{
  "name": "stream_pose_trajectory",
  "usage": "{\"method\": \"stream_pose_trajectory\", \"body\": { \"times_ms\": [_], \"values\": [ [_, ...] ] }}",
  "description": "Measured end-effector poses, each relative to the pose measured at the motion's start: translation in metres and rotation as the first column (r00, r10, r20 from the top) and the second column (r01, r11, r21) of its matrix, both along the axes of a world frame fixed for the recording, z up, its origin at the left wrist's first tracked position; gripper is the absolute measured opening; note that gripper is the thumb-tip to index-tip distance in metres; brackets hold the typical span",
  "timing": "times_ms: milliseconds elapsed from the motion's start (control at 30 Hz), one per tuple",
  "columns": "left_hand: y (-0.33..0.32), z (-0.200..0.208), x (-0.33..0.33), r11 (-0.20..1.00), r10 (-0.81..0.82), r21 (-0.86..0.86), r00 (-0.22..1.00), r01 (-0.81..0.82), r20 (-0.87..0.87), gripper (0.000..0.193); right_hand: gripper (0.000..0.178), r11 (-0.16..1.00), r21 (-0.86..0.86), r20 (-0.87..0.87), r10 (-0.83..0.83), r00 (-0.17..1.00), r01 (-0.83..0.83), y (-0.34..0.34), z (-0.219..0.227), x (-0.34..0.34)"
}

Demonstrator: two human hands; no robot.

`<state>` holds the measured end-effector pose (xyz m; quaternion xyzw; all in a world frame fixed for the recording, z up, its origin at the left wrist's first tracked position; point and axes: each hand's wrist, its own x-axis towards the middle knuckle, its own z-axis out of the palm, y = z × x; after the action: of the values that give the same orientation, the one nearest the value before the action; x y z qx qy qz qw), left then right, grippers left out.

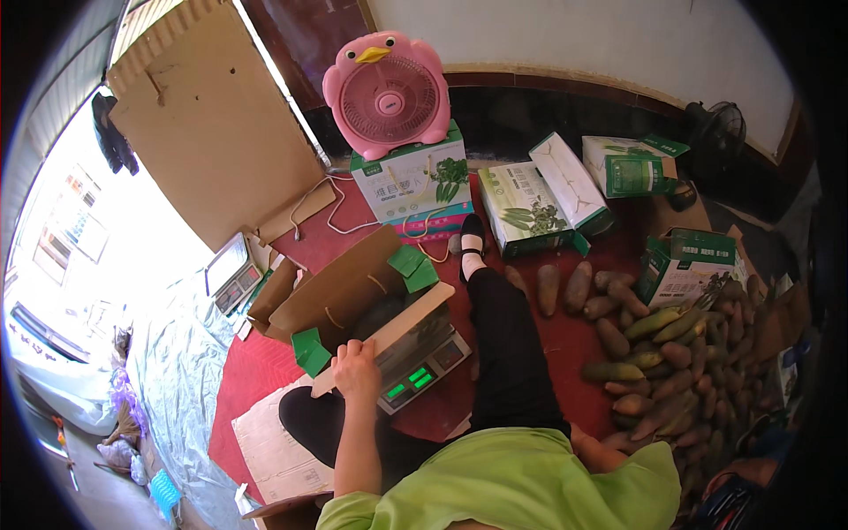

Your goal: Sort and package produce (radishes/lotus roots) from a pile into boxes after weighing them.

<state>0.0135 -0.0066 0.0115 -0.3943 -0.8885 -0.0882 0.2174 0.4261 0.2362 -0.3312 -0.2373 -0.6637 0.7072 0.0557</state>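
Observation:
My left hand (356,371) is closed over the near flap of an open cardboard box (340,287), its fingers curled on the flap's edge. The box is brown inside, with green end tabs, and a dark shape inside is too dim to name. Under it stands a digital scale (424,375) with lit green digits, between my legs. A bit of my right arm (598,450) shows beside my green shirt. The right hand itself is out of sight.
To the right lies a big heap of reddish and green radishes (680,380). Printed cartons (526,208) stand at the back, one bearing a pink fan (389,93). A second scale (231,274) is at left, near plastic sheeting (172,362). A black fan (717,132) stands far right.

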Motion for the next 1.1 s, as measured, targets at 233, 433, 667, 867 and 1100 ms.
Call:
{"method": "stream_pose_trajectory", "body": {
  "times_ms": [233, 433, 667, 867, 1100],
  "values": [
    [-0.001, -0.001, 0.003, 0.999, -0.022, 0.027, 1.000, 0.022, -0.010, 0.023, 0.033, 0.995, -0.100, -0.060, 0.018, 0.998, -0.024, 0.008, 0.017, -0.019],
    [-0.002, -0.004, 0.004, 1.000, -0.009, 0.014, 1.000, 0.009, -0.017, 0.021, 0.032, 0.980, -0.191, -0.111, 0.034, 0.993, -0.055, 0.017, 0.034, -0.042],
    [0.000, -0.005, 0.002, 1.000, -0.003, 0.009, 0.999, 0.003, -0.032, 0.021, 0.030, 0.946, -0.315, -0.172, 0.026, 0.985, -0.080, 0.022, 0.043, -0.073],
    [0.001, -0.006, 0.003, 1.000, 0.012, -0.011, 0.999, -0.012, -0.032, 0.022, 0.029, 0.897, -0.431, -0.209, 0.005, 0.978, -0.097, 0.023, 0.041, -0.095],
    [0.000, -0.010, 0.005, 0.999, 0.032, -0.033, 0.999, -0.032, -0.006, 0.027, 0.028, 0.830, -0.546, -0.245, -0.023, 0.969, -0.118, 0.025, 0.042, -0.121]
  ]
}}
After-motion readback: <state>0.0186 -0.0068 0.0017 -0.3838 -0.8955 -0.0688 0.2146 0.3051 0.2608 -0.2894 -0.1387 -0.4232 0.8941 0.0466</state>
